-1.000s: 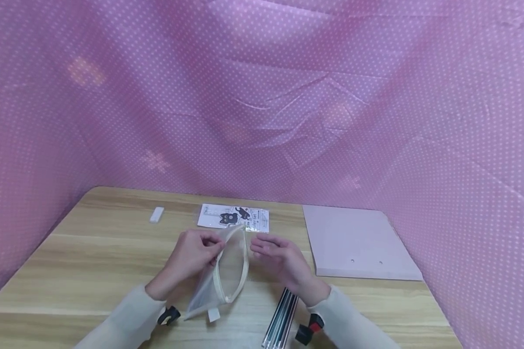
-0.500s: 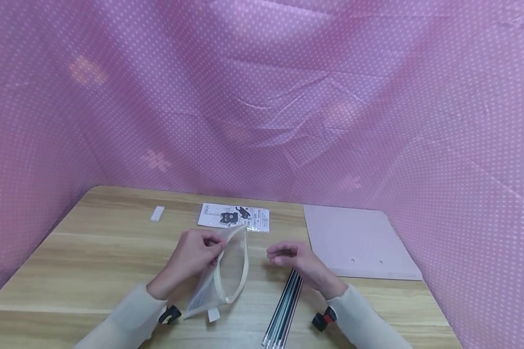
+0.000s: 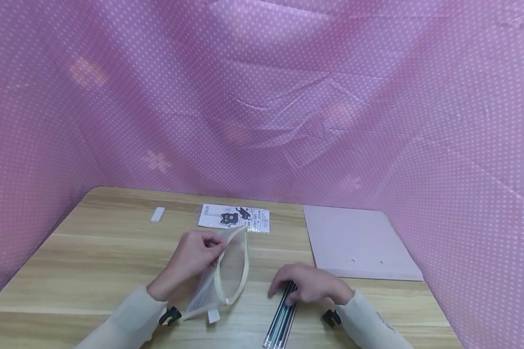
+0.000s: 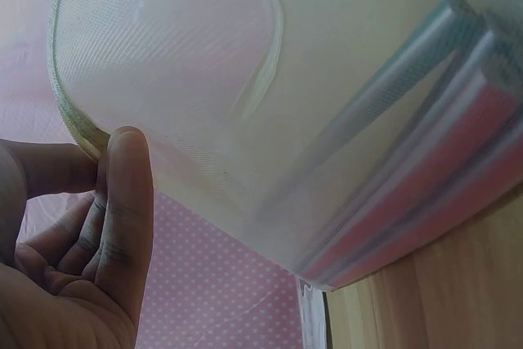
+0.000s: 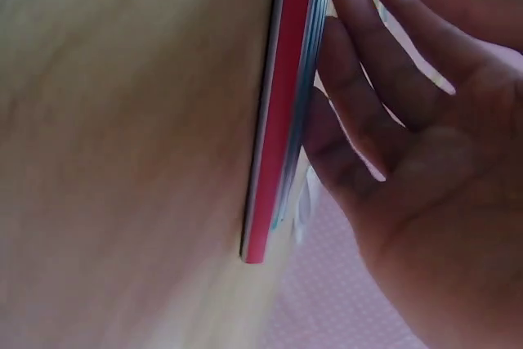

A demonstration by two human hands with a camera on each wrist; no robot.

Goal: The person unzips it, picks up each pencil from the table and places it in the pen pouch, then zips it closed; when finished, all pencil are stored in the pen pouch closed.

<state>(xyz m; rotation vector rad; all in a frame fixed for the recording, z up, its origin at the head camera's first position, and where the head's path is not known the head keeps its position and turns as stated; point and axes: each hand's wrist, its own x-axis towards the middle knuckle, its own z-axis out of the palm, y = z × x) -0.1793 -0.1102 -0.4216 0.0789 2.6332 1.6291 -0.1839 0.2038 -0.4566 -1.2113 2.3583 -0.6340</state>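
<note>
My left hand (image 3: 194, 254) pinches the rim of a see-through mesh zip pouch (image 3: 204, 293) between thumb and fingers. Its mouth gapes toward the right, and a small white tag hangs from its lower edge. In the left wrist view, pencils (image 4: 458, 108) show through the pale mesh (image 4: 172, 55). Over a bundle of long pencils (image 3: 279, 322) on the table, my right hand (image 3: 307, 283) reaches down with its fingers on the left and thumb on the right. The right wrist view has spread, slightly bent fingers (image 5: 351, 112) beside a red pencil (image 5: 282, 112).
Behind the pouch lies a flat ruler-set packet (image 3: 227, 216) printed with black cats. A small white block (image 3: 157, 214) is at the back left of the wooden table (image 3: 91, 271). A pale pink folder (image 3: 358, 242) covers the back right. Pink dotted cloth (image 3: 262, 121) hangs around the table.
My right hand has drawn away from the pouch's mouth, moving right and toward me, and turned down over the pencils. The left hand and pouch have stayed almost still.
</note>
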